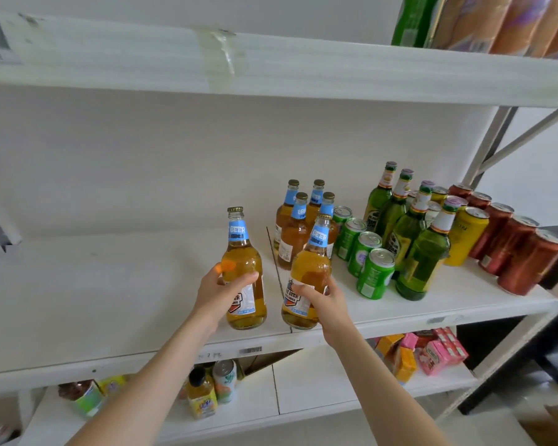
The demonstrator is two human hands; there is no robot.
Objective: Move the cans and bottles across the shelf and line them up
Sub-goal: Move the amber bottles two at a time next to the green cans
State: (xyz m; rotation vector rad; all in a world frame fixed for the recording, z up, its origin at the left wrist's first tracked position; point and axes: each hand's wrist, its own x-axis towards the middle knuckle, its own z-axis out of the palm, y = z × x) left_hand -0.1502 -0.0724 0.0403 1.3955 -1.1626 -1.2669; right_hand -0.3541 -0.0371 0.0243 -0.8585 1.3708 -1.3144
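One amber bottle (244,278) is gripped by the left hand (221,292) and another amber bottle (306,281) by the right hand (324,300), near the front edge of the shelf (110,284). Not much seems done. Four more amber bottles (298,220), green cans (364,255), green bottles (409,233) and red cans (509,239) are crowded beyond and right of the right hand. The space left of the left hand is bare, so most is judged still to be moved.

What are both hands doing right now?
Left hand: closed around the left amber beer bottle.
Right hand: closed around the right amber beer bottle.
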